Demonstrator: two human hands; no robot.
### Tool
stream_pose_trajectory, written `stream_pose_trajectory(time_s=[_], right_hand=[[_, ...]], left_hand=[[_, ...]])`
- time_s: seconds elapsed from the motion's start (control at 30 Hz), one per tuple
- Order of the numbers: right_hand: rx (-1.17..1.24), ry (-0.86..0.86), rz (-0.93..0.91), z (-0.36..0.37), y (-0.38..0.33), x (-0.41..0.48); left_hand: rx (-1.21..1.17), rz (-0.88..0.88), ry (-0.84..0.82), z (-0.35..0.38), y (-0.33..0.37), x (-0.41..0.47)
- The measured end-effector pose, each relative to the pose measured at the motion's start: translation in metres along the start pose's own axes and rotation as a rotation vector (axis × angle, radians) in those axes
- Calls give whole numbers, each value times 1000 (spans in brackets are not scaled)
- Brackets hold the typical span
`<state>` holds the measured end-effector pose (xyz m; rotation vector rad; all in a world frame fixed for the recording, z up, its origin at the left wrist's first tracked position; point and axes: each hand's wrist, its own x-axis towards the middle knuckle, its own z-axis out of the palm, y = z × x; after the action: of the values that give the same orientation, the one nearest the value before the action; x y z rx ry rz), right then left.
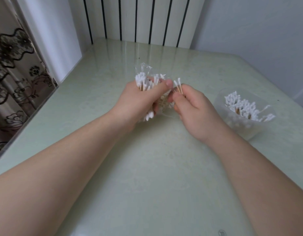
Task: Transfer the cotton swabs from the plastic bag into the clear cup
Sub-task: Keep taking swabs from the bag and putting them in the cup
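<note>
My left hand (138, 99) grips a crinkled clear plastic bag (144, 69) packed with cotton swabs (142, 79), held above the middle of the table. White tips stick out above and below my fist. My right hand (191, 108) sits just to the right of the bag and pinches a few wooden-stemmed swabs (178, 85) between thumb and fingers, tips pointing up. The clear cup (241, 126) stands on the table at the right, apart from both hands, with several swabs (242, 106) in it.
The pale green glossy table (147, 176) has its left edge beside a flower-patterned curtain (14, 74). A white radiator with dark slots (138, 19) and white walls close off the far side. The cup stands close to the table's right edge.
</note>
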<state>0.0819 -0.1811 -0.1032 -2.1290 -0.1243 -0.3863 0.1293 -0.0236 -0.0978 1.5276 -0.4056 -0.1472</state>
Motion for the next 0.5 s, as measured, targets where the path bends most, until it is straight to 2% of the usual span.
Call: stream_pose_trajectory(time_s=[0.1, 0.33, 0.43, 0.5], right_hand=[[-31, -19, -31, 2, 1, -1], [-20, -21, 64, 2, 2, 1], [-43, 14, 42, 0, 1, 1], [-82, 34, -2, -1, -1, 0]], left_hand=[[-5, 16, -47, 2, -1, -1], [-121, -10, 72, 2, -2, 3], [-202, -31, 107, -1, -1, 5], [-157, -24, 85, -2, -1, 6]])
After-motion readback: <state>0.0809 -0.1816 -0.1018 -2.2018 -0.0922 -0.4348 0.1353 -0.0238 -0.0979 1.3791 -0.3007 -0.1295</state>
